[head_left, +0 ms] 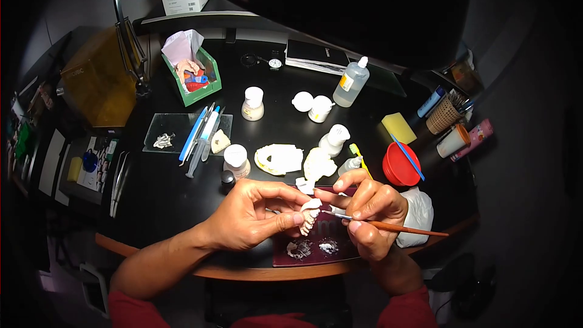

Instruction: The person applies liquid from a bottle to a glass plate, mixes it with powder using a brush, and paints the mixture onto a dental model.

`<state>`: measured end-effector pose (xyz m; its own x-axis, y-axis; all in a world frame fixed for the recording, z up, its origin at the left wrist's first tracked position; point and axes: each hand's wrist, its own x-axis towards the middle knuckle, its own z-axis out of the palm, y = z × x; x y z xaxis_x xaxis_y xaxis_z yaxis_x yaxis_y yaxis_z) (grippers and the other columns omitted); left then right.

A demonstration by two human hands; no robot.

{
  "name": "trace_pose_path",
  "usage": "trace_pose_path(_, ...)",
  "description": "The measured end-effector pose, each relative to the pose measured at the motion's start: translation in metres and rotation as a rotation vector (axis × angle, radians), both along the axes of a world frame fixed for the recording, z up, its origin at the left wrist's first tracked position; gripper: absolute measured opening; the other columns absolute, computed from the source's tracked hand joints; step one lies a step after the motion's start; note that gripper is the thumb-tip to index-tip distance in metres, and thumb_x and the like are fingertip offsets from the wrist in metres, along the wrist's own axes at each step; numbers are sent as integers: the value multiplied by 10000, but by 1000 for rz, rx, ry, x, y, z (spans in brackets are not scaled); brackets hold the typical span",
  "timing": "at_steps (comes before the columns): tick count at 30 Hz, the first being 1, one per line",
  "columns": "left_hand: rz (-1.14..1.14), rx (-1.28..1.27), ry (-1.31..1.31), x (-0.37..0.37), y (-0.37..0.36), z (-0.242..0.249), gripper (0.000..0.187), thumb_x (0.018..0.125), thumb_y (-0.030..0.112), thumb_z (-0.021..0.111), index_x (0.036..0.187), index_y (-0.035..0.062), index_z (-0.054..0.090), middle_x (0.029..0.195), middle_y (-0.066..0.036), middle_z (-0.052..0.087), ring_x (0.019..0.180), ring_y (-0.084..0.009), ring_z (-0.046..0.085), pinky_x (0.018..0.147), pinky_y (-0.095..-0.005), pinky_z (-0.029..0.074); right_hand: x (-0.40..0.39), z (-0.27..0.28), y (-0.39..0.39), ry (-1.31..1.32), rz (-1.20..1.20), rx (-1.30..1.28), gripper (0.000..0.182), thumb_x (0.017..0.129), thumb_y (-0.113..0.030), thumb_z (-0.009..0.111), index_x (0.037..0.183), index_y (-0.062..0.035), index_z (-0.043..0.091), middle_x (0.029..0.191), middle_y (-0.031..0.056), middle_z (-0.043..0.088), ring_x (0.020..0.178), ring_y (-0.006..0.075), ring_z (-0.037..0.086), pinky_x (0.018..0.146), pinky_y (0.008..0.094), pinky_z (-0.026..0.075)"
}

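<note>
A small cream dental piece with a row of teeth (pixel 309 222) is pinched between the thumb and fingers of my left hand (pixel 249 215). My right hand (pixel 373 212) grips a fine brush with a brown wooden handle (pixel 404 228), its tip right at the teeth. Below both hands lies a dark red mat (pixel 288 238) bearing a grey smeared heap (pixel 299 249) and a white powdery heap (pixel 328 247). Just beyond my fingers are pale plaster dental casts (pixel 279 159) and a small white block (pixel 305 186).
Several white-capped bottles (pixel 252 104) and a clear squeeze bottle (pixel 351 85) stand farther back. On the left, slim tools (pixel 203 133) lie across a glass slab (pixel 159 123), near a green bin (pixel 209 79). A red bowl (pixel 398 167) and crumpled white paper (pixel 416 215) flank my right hand.
</note>
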<state>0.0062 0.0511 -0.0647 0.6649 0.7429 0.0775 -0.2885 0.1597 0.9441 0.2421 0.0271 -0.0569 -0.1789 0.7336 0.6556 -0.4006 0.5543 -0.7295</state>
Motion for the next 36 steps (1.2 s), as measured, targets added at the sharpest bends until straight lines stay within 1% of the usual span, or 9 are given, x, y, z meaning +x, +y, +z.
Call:
trace_pose_path(4,1,-31,-13,0,0,-1,278,992,-19,684,1256,-102,664,1119,-177,702,978,-238,741,838,-365,666,0,-1,-2,-16,-42,5,79,831,58,624,884,1,614,848,110,622,1154,324,617,989,548,618)
trace_pose_path(7,11,-33,-23,1,-1,-4,277,998,-11,679,1259,-102,665,1126,-177,699,986,-235,735,832,-362,665,-1,2,-5,-100,-123,33,108,802,82,628,874,1,627,825,110,631,1095,317,650,948,522,645)
trace_pose_path(10,-1,-27,-22,1,0,-4,276,1002,-7,675,1259,-104,665,1143,-182,695,994,-237,731,829,-360,665,-2,2,0,-144,-143,155,133,778,97,642,867,-1,635,793,101,638,1043,310,671,918,496,662)
trace_pose_path(16,-7,-57,-36,2,0,-3,278,1004,-6,672,1262,-108,664,1181,-192,683,1004,-243,728,830,-360,663,3,8,4,-246,-167,264,169,743,109,660,853,-18,642,773,86,639,1019,322,681,895,447,658)
trace_pose_path(21,-18,-44,-25,0,0,-4,280,1005,-7,669,1265,-109,662,1204,-203,683,1010,-242,728,832,-358,663,3,9,3,-279,-190,276,185,724,115,654,844,-25,637,770,87,638,997,327,690,890,439,649)
trace_pose_path(28,-17,-41,-23,0,0,-4,283,1004,-7,670,1267,-110,662,1192,-201,686,1004,-241,730,832,-352,661,1,6,3,-269,-198,264,195,710,115,648,841,-29,631,753,79,631,978,329,699,863,430,632)
trace_pose_path(36,-12,-48,-35,0,0,-3,276,1002,-5,675,1256,-111,667,1180,-192,689,1005,-238,729,829,-361,664,3,9,2,-297,-201,297,207,698,111,638,849,-30,631,747,77,626,958,330,705,873,448,631)
